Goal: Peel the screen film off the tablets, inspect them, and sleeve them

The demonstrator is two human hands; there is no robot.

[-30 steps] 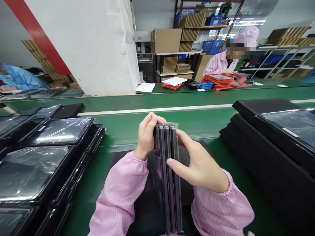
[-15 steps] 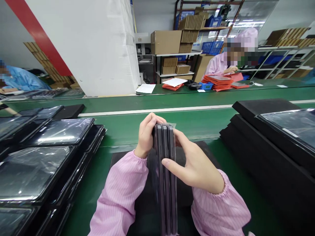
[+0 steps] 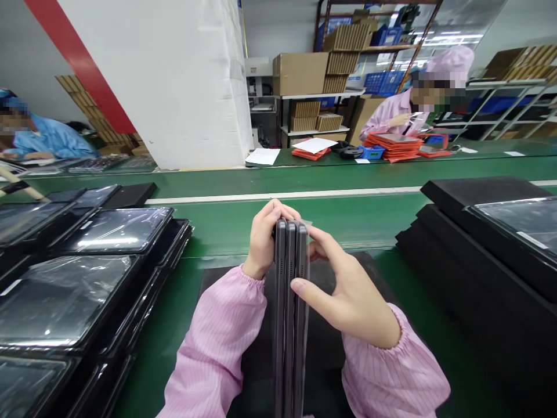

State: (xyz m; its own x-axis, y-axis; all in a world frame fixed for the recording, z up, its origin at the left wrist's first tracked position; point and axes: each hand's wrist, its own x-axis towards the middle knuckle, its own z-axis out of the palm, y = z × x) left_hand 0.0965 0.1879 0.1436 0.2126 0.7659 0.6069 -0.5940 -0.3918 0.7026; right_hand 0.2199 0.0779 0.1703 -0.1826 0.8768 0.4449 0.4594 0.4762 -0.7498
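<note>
Three dark grey tablets [image 3: 289, 313] stand on edge, pressed together side by side, with their narrow sides and speaker holes facing me. My left hand [image 3: 266, 235] is closed around their far left corner, its fingers over the top. With thumb on the near edges and fingers on the right face, my right hand [image 3: 343, 284] grips the same tablets. A bit of clear film sticks out at the top right corner. Beneath them lies a black foam pad [image 3: 256, 371], partly hidden by my sleeves.
Stacked film-covered tablets [image 3: 117, 229] fill the left side. On the right rises a pile of black foam sheets [image 3: 474, 261] with a wrapped tablet [image 3: 522, 223] on top. Beyond the green belt [image 3: 217, 212], a co-worker in pink [image 3: 387, 113] sits by red sleeves [image 3: 394, 145]; another wears blue [image 3: 61, 139].
The lower ends of the tablets have swung slightly left while both hands keep their grip. The view has shifted a little left. The pink-clad co-worker's hands have risen.
</note>
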